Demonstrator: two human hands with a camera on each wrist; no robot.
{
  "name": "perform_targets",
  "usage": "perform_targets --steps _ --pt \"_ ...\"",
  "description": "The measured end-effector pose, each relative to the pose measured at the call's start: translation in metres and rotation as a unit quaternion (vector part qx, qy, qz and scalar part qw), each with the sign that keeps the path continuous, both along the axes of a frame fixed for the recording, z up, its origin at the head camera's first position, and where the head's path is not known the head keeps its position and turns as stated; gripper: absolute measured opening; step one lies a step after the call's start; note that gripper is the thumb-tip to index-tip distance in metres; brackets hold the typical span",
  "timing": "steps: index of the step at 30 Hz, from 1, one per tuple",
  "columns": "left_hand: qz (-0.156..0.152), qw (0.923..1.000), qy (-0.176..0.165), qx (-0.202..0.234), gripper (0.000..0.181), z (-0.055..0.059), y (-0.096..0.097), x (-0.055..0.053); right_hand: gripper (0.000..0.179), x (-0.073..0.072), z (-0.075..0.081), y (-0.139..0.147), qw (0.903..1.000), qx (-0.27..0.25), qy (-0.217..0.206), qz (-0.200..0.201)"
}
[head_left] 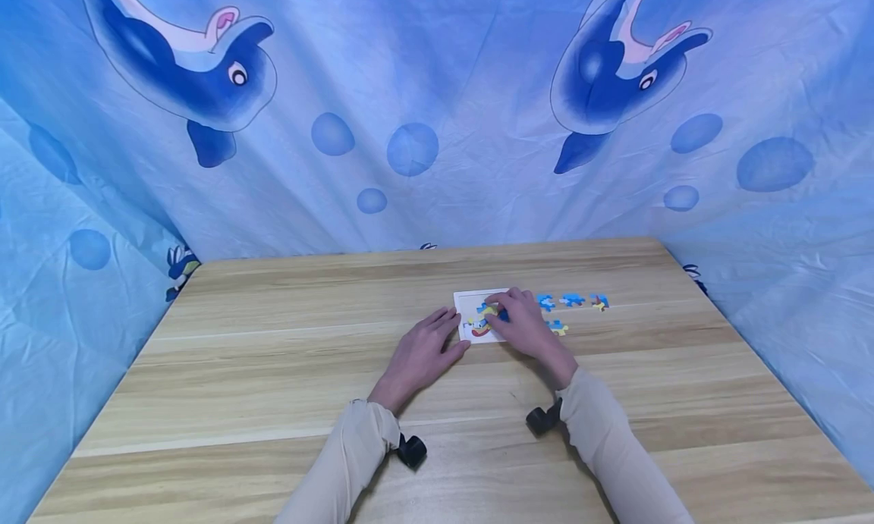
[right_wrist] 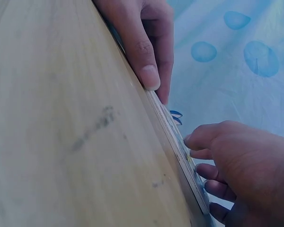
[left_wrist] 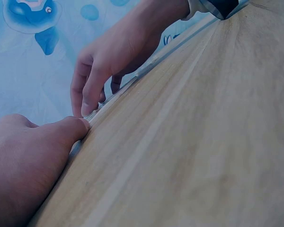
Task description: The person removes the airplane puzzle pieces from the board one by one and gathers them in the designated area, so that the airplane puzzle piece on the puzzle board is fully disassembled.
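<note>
White-edged puzzle (head_left: 488, 339), yellow, red, blue

White puzzle board (head_left: 467, 305): three-o'clock side covered by right hand (head_left: 524, 323); printed design too small to read; face seen nearly edge-on in right wrist view, detail lost. Right hand: hold on any piece indiscernible; cropped at four o'clock, right wrist view. Loose puzzle piece (head_left: 558, 327), three o'clock of board: one end hidden behind same hand. Left hand (head_left: 426, 349): cropped at eight o'clock, left wrist view; at twelve, right wrist view. Sleeves (head_left: 614, 425): cropped at seven and five, head view. Printed dolphins (head_left: 205, 84): cropped at ten and one. Tabletop smudges (right_wrist: 104, 120): blurred.
</note>
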State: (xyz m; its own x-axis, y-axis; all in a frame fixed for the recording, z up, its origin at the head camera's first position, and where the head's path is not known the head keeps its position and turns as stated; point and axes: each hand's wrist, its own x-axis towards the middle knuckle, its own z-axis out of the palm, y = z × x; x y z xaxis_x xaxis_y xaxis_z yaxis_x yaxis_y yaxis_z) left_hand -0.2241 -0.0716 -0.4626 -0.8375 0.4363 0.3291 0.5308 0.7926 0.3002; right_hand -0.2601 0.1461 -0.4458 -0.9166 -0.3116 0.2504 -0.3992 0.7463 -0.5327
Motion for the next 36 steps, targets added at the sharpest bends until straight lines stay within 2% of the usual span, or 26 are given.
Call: perform_targets --steps 23,36 --pt "0.0 1.0 -0.001 0.005 0.058 -0.0001 -0.0001 0.0002 0.03 0.0001 0.0023 -0.0045 0.9992 -0.033 -0.017 -0.014" --pt "0.0 1.0 -0.006 0.004 0.058 -0.0004 -0.0005 0.0 0.021 -0.0017 0.0014 -0.006 0.9958 -0.089 -0.018 -0.014"
